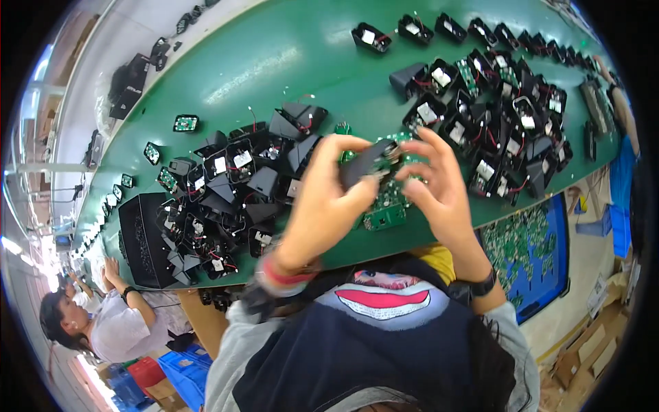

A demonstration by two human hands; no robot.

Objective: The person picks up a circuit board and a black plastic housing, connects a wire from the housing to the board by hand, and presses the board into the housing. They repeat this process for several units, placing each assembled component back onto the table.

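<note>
My left hand [319, 202] is closed around a small black plastic housing [360, 165], its thumb along the near side. The housing is tilted, and a bit of its inside shows at the right end. Beside that end is my right hand [443, 189], fingers curved and apart, fingertips close to the housing; whether they touch it I cannot tell. I see nothing clearly gripped in the right hand. Below both hands lies a pile of green circuit boards [386, 218], partly hidden by my fingers.
Heaps of black housings with wires lie left [264, 182] and right [511, 141] on the green table [254, 72]. A row of housings [415, 29] runs along the far side. A black bin [141, 240] stands left; a blue tray [525, 299] of boards is at right. Co-workers sit nearby.
</note>
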